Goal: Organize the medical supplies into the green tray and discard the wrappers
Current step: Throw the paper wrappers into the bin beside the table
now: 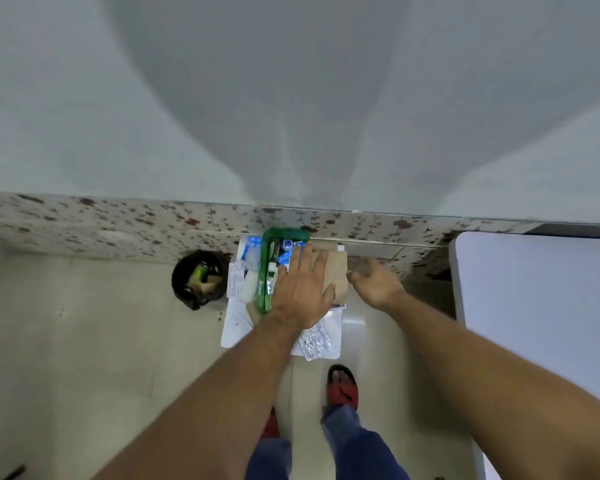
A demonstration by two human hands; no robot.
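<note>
Fingers of the left hand spread flat, gripping nothing, over the green tray and a brown paper packet. Right hand loosely open, empty, just right of the packet. Tray holds blue-and-white packets; print too blurred to read. Blister strips near the white surface's front edge. Black bin on the floor, left.

My left hand covers most of the green tray. Its contents, the blister packs and bin contents are too blurred to identify.
</note>
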